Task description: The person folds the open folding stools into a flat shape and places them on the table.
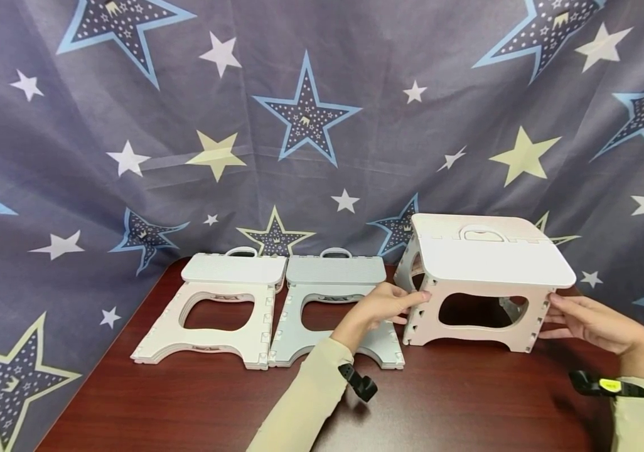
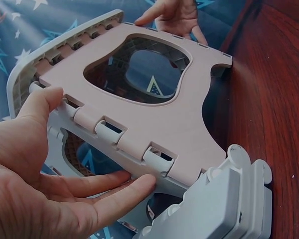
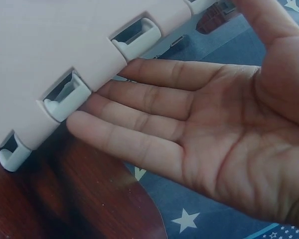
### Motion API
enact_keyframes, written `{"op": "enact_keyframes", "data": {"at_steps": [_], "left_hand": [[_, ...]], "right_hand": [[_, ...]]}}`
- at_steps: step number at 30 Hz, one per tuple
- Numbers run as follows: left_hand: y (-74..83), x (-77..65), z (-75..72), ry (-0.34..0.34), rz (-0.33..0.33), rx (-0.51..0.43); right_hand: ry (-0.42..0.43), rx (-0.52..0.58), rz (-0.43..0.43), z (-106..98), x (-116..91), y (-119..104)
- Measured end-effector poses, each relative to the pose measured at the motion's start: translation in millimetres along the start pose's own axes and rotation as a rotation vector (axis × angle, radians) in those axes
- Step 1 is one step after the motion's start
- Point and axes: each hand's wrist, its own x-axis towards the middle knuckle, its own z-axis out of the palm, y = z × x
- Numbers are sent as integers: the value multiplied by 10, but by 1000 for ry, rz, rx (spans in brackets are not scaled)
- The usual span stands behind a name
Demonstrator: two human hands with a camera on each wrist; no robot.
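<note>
An unfolded step stool point(image 1: 486, 257), with a pale top, a carry handle and pinkish front legs, stands upright at the right of the table. My left hand point(image 1: 381, 307) grips its left front corner; in the left wrist view the thumb lies at the hinged edge below the top and the fingers reach along the side panel. At the opposite front corner, my right hand point(image 1: 599, 323) holds the edge, thumb on the front and nearly straight fingers along the side. The right wrist view shows those fingertips point(image 3: 82, 127) against the pink panel's hinge edge.
Two folded step stools lie side by side left of the standing one: a cream one point(image 1: 172, 326) and a grey-blue one point(image 1: 294, 314), which is close beside my left hand. A star-printed curtain point(image 1: 299, 182) hangs behind the dark red wooden table point(image 1: 203, 408).
</note>
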Motion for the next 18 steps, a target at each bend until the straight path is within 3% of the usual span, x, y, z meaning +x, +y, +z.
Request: {"op": "enact_keyframes", "data": {"at_steps": [9,18], "left_hand": [[-8,14,26,10,-6,2],[-4,21,37,15,6,-9]], "right_hand": [[-53,72,-25,-7,-5,17],[-59,63,-33,5,-11,1]]}}
